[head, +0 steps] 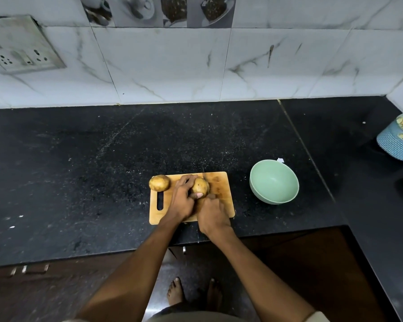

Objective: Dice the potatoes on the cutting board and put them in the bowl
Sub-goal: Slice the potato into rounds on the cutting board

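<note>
Left hand (pixel 181 201) gripping potato (pixel 199 186) on cutting board (pixel 221 201), right hand (pixel 213 216) closed on mostly hidden knife (pixel 204 176), handle unseen, second potato (pixel 159 182) far left, bowl (pixel 274 181) right

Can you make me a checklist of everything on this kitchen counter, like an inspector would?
Surface: black speckled countertop, with a wooden cutting board near its front edge.
Job's things: one whole potato at the board's left end; a second potato held mid-board with the knife blade at its right side; green bowl right of the board, nothing seen in it.
Clutter: blue basket with pale pieces at the far right; small white scrap behind the bowl.
Grippers: left hand grips the second potato; right hand grips the knife handle.
Cables: nothing seen.
Surroundings: marble-look wall tiles, a socket plate upper left, bare feet below.
</note>
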